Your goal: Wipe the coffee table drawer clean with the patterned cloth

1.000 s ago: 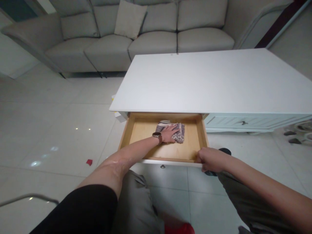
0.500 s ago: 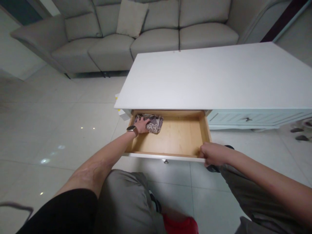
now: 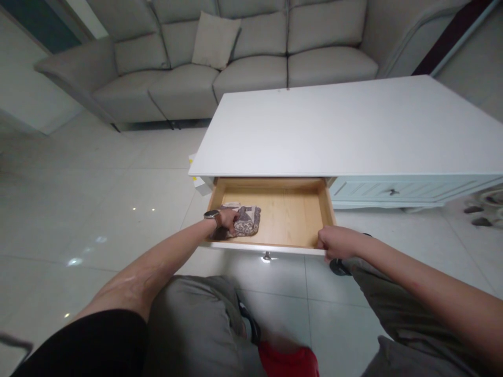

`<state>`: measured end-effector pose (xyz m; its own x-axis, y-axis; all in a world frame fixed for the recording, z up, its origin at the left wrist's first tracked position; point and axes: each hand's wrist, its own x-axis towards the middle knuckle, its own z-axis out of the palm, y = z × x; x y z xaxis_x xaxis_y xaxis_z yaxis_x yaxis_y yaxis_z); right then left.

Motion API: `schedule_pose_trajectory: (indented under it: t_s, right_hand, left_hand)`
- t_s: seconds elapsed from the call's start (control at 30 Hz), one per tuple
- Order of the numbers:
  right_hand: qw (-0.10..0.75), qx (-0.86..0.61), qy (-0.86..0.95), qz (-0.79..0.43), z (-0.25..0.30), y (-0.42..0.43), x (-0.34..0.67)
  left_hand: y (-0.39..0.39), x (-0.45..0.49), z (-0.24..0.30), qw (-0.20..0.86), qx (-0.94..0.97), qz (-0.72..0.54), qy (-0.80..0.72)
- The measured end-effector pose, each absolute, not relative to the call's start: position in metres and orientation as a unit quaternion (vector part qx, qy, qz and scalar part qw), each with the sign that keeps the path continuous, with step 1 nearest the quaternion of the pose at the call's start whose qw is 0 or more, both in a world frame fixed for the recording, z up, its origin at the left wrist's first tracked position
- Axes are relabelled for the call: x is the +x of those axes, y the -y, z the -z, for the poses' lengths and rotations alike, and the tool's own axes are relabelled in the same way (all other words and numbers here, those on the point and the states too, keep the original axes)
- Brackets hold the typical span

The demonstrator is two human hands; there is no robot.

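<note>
An open wooden drawer [image 3: 293, 209] juts out from a low white table [image 3: 346, 125]. Inside it, near the front left corner, lies a patterned grey cloth [image 3: 247, 222]. My left hand [image 3: 229, 220], a watch on its wrist, presses down on that cloth with the fingers curled over it. My right hand [image 3: 334, 243] is closed around the drawer's front right corner. A small metal knob [image 3: 266, 256] shows on the drawer front between my arms.
A beige corner sofa [image 3: 220, 63] with a cushion [image 3: 215, 39] stands behind the table. A second, closed drawer [image 3: 393, 191] is to the right. Glossy tile floor [image 3: 98, 204] spreads left. My knees are below the drawer; dark slippers lie at far right.
My left hand dragged the cloth from the drawer's middle to the back left corner, then forward to the front left. My right hand kept its grip on the drawer front.
</note>
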<state>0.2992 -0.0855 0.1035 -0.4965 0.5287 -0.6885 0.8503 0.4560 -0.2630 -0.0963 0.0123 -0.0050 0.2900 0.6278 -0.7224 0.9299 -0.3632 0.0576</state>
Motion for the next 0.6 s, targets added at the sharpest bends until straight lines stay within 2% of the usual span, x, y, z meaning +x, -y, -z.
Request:
schedule_pose_trajectory:
  t_s: [0.1,0.3,0.6]
  right_hand:
    - [0.261,0.427,-0.815,0.293,-0.103,0.086,0.3]
    - [0.262,0.427,-0.821,0.273,-0.099,0.086,0.301]
    - [0.266,0.444,-0.813,0.267,-0.107,0.087,0.297]
  left_hand:
    - [-0.004,-0.098,0.007,0.268,0.77,0.335,-0.473]
    - [-0.001,-0.09,0.017,0.224,0.773,0.339,-0.488]
    - [-0.02,-0.068,0.015,0.164,0.776,0.259,-0.552]
